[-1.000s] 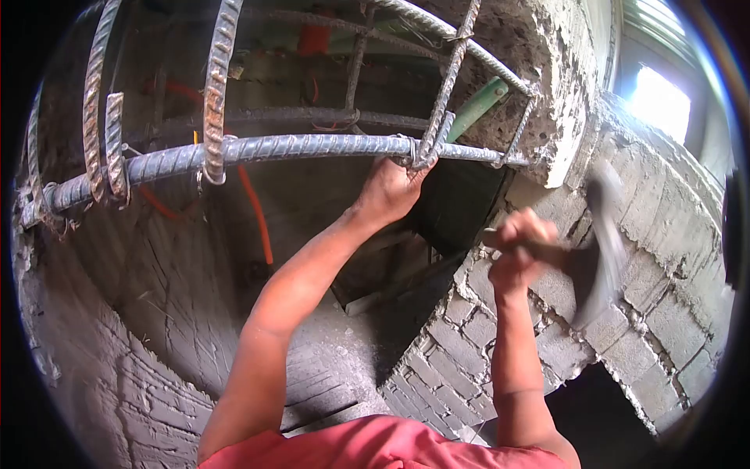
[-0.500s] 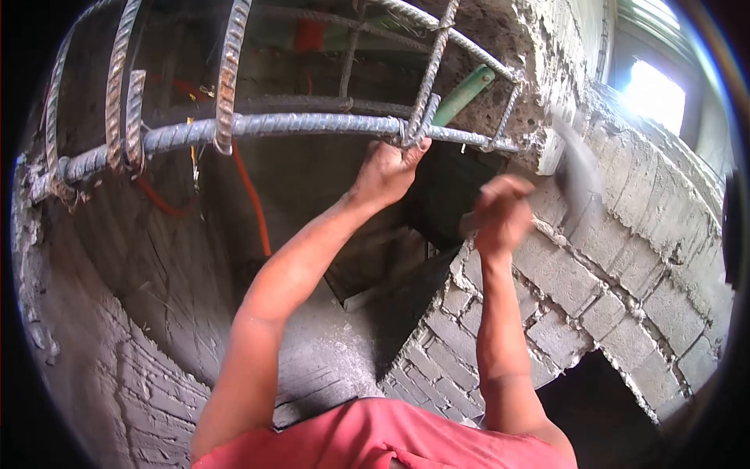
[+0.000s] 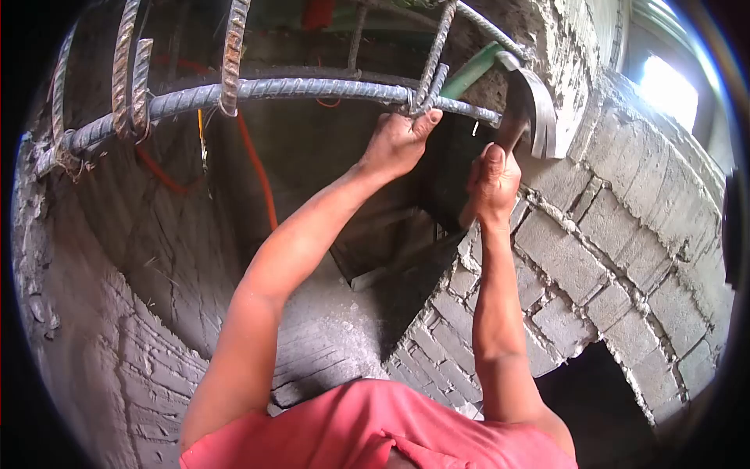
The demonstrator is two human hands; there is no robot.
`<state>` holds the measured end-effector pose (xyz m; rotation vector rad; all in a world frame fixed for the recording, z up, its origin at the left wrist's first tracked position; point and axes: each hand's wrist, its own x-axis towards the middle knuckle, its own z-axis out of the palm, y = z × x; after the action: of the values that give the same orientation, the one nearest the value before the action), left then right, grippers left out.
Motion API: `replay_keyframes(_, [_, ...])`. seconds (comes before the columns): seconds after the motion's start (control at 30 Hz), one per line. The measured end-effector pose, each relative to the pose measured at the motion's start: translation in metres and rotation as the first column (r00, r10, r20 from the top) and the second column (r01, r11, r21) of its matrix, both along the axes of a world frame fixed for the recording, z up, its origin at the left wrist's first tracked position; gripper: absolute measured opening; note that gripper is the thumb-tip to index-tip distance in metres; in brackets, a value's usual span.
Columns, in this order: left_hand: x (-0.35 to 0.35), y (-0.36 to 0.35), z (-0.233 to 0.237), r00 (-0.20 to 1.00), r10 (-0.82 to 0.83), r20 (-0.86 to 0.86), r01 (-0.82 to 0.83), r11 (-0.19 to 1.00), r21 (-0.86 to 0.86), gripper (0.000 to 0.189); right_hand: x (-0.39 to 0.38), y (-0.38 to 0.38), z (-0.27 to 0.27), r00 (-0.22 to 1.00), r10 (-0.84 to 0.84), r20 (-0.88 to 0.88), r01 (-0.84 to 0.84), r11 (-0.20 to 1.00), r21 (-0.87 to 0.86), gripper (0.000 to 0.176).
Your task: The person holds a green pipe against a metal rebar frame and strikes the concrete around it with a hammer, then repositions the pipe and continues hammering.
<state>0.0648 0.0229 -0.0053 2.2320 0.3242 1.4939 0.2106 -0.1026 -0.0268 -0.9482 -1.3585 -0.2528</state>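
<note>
My left hand is closed around the lower end of a rebar stirrup, just under the long ribbed reinforcing bar. In my right hand is the handle of a claw hammer, gripped with the thumb along it. The hammer's steel head is raised, beside the bar's right end and close to the rough concrete. A green pipe slants up behind the stirrup; the hammer head overlaps its upper end.
More stirrups hang on the bar at the left. An orange hose dangles behind it. A block wall with a dark opening rises on the right. Rough plastered wall stands on the left.
The hammer, blurred and farther right before, has swung left and up to the bar's right end. My left hand keeps its grip; the bar and stirrups sit higher in view.
</note>
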Motion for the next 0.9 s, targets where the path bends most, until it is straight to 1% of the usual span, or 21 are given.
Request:
replay_keyframes(0.03, [0.0,-0.002,-0.001,1.0,-0.002,-0.009,0.002,1.0,0.003,0.059,-0.007,-0.004,-0.005,1.0,-0.002,-0.009,0.002,1.0,0.003,0.052])
replay_keyframes(0.1, [0.002,0.002,0.0,0.996,0.026,0.086,-0.035,0.995,0.095,0.058,-0.02,-0.017,-0.003,0.952,0.248,-0.179,-0.21,0.956,0.207,0.059])
replay_keyframes(0.17, [0.006,0.009,-0.004,0.994,-0.015,0.11,0.006,0.997,0.082,0.057,-0.043,-0.045,0.019,0.949,0.314,0.007,-0.285,0.851,0.44,0.066])
replay_keyframes(0.23, [0.002,0.005,-0.003,0.991,-0.031,0.127,0.018,0.994,0.105,0.057,-0.048,-0.069,0.031,0.837,0.478,0.267,-0.53,0.584,0.614,0.073])
replay_keyframes(0.27, [0.002,0.002,-0.001,0.977,-0.049,0.21,0.007,0.981,0.196,0.058,-0.048,-0.064,0.032,0.835,0.479,0.271,-0.533,0.581,0.615,0.073])
replay_keyframes(0.33, [0.002,0.006,0.0,0.986,-0.052,0.157,0.034,0.993,0.114,0.057,-0.046,-0.056,0.03,0.877,0.31,0.367,-0.48,0.57,0.666,0.066])
replay_keyframes(0.37, [0.002,0.005,-0.003,0.993,-0.063,0.1,0.06,0.998,0.028,0.056,-0.026,-0.031,0.025,0.853,-0.511,0.104,0.288,0.627,0.724,0.059])
replay_keyframes(0.4, [-0.004,-0.003,0.003,0.999,-0.047,0.022,0.047,0.999,-0.014,0.056,0.004,-0.012,0.003,0.992,-0.124,0.039,0.115,0.977,0.181,0.054])
replay_keyframes(0.43, [-0.001,-0.005,0.0,0.998,-0.05,0.025,0.05,0.999,-0.013,0.056,0.003,-0.014,0.004,0.989,0.032,-0.147,-0.056,0.985,-0.163,0.051])
replay_keyframes(0.5, [0.005,0.005,-0.001,0.97,-0.02,0.242,-0.034,0.976,0.214,0.041,-0.002,-0.023,-0.01,0.987,-0.012,-0.161,-0.002,0.996,-0.088,0.055])
replay_keyframes(0.53, [0.008,0.006,0.001,0.933,-0.092,0.348,-0.024,0.948,0.316,0.042,-0.005,-0.026,-0.01,0.988,0.059,-0.14,-0.054,0.998,0.038,0.058])
replay_keyframes(0.6, [0.007,0.005,-0.005,0.952,-0.084,0.293,0.021,0.977,0.212,0.043,-0.018,-0.049,-0.007,0.98,0.181,-0.083,-0.147,0.94,0.308,0.065])
replay_keyframes(0.63, [0.006,0.004,-0.002,0.964,-0.088,0.25,0.06,0.991,0.119,0.043,-0.031,-0.063,0.005,0.972,0.235,-0.023,-0.2,0.869,0.452,0.069])
replay_keyframes(0.67, [0.006,0.001,-0.001,0.959,-0.087,0.27,0.057,0.992,0.115,0.044,-0.042,-0.076,0.016,0.943,0.315,0.106,-0.317,0.761,0.566,0.072])
replay_keyframes(0.7, [0.005,0.001,0.001,0.959,-0.085,0.269,0.055,0.992,0.116,0.044,-0.049,-0.083,0.023,0.897,0.368,0.244,-0.433,0.624,0.65,0.076])
replay_keyframes(0.73, [0.005,0.001,0.0,0.97,-0.055,0.236,0.037,0.996,0.081,0.045,-0.036,-0.071,0.022,0.898,0.367,0.242,-0.431,0.625,0.65,0.076])
replay_keyframes(0.77, [0.004,-0.001,0.0,0.979,-0.028,0.2,0.019,0.999,0.047,0.045,-0.01,-0.046,0.019,0.956,0.002,0.292,-0.208,0.709,0.674,0.073])
replay_keyframes(0.8, [0.004,0.001,-0.003,0.98,-0.032,0.197,0.023,0.999,0.046,0.045,0.017,-0.022,0.014,0.875,-0.362,0.322,0.031,0.705,0.708,0.071])
replay_keyframes(0.83, [0.007,0.008,-0.003,0.991,-0.006,0.134,-0.004,0.997,0.076,0.052,0.032,-0.009,0.011,0.664,-0.67,0.332,0.242,0.612,0.753,0.07])
replay_keyframes(0.87, [0.008,0.011,-0.003,0.997,0.024,0.07,-0.031,0.994,0.103,0.061,0.03,-0.005,0.005,0.963,-0.188,0.194,0.1,0.915,0.39,0.059])
replay_keyframes(0.9, [0.001,0.002,0.002,0.998,0.007,-0.062,-0.01,0.998,-0.058,0.063,0.023,-0.005,-0.004,0.946,0.257,-0.195,-0.253,0.966,0.049,0.051])
